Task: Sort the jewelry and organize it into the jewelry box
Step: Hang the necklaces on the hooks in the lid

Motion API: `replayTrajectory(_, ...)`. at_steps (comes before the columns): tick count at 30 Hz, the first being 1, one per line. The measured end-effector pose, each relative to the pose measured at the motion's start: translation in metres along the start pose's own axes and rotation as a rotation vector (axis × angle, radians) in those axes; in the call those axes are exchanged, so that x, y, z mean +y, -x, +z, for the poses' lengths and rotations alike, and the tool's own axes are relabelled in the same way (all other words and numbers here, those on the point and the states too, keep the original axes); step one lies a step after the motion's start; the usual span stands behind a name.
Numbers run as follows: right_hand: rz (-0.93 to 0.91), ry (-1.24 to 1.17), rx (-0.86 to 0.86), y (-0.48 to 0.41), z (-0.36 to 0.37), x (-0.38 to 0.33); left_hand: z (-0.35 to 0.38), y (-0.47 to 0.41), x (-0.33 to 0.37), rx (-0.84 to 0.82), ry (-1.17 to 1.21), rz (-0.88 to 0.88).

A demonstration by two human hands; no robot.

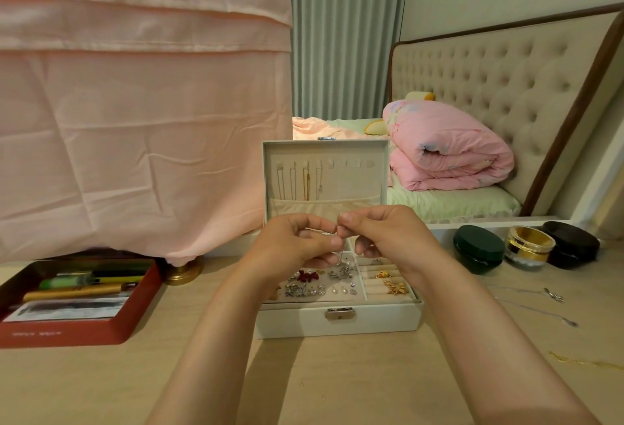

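Our forearms reach up from the near edge and meet above the open jewelry box on the worktop. Our left hand is curled, its grip pinching a thin silver necklace between thumb and forefinger, and the chain dangles over the box. Our right hand pinches the necklace's top. Further right, loose chains lie on the worktop.

From my feed, the jewelry box reads as matt off-white leatherette, with a shiny metal clasp and a soft, velvety cloth lining. The fine chain over it glints like silvery metal. The tabletop looks like pale, matt wood. I see a smooth sheen on the red tin, a mirror gloss on the gold jar, and wrinkled pink cloth.
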State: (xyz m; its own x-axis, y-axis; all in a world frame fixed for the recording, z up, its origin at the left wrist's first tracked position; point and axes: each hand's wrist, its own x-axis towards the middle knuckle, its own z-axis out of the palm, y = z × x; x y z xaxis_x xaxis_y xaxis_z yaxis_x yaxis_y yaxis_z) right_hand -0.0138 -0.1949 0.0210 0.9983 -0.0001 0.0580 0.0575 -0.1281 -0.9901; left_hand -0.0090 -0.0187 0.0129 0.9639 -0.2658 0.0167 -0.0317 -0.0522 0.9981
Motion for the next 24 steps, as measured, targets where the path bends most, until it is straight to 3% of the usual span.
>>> replayTrajectory(8,0.046,0.076,-0.074,-0.003,-0.004,0.008,-0.011,0.000,0.003,0.098,-0.171,0.143)
replayTrajectory(12,0.051,0.114,-0.214,-0.003,-0.005,0.012,-0.011,-0.002,0.005,-0.006,0.258,0.102)
replayTrajectory(16,0.066,-0.196,-0.276,-0.005,-0.002,0.010,-0.020,-0.003,0.001,-0.169,0.584,0.009)
replayTrajectory(19,0.075,-0.448,-0.292,-0.005,-0.003,0.005,-0.028,0.001,0.002,-0.187,0.449,-0.030)
replayTrajectory(24,0.026,-0.539,-0.253,-0.004,-0.001,-0.002,-0.038,0.007,0.006,-0.178,-0.056,-0.026)
